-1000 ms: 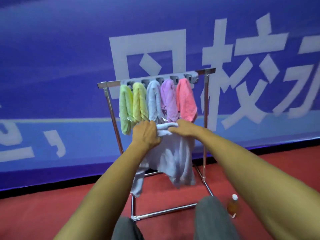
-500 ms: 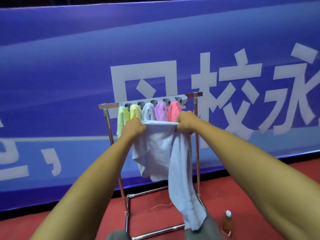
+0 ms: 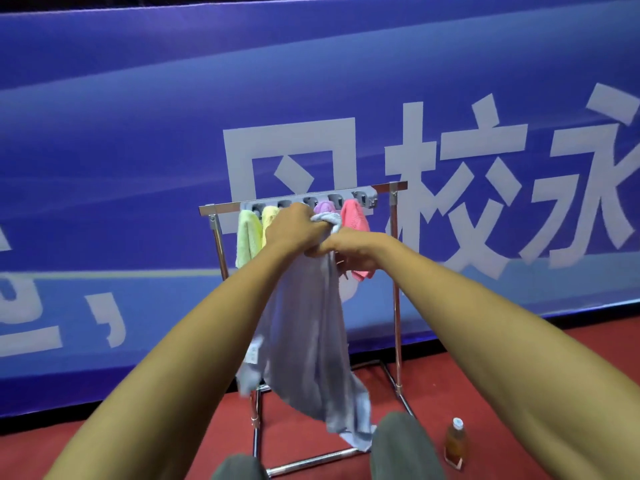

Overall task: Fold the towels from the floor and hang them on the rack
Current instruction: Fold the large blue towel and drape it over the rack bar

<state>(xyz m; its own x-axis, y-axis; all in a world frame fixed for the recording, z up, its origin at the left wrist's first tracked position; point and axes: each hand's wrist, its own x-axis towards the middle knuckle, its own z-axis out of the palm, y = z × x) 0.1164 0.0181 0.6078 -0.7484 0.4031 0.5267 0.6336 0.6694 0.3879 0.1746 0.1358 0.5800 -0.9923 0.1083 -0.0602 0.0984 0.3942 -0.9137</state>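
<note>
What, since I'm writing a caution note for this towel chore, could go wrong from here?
1. The grey towel hangs bunched from the left hand and right hand, its tail near the red floor; it may drag or fold crooked.
2. The hands work close to the purple towel and pink towel; a tug might pull one off the rack.
3. The bottle could get tipped.
</note>
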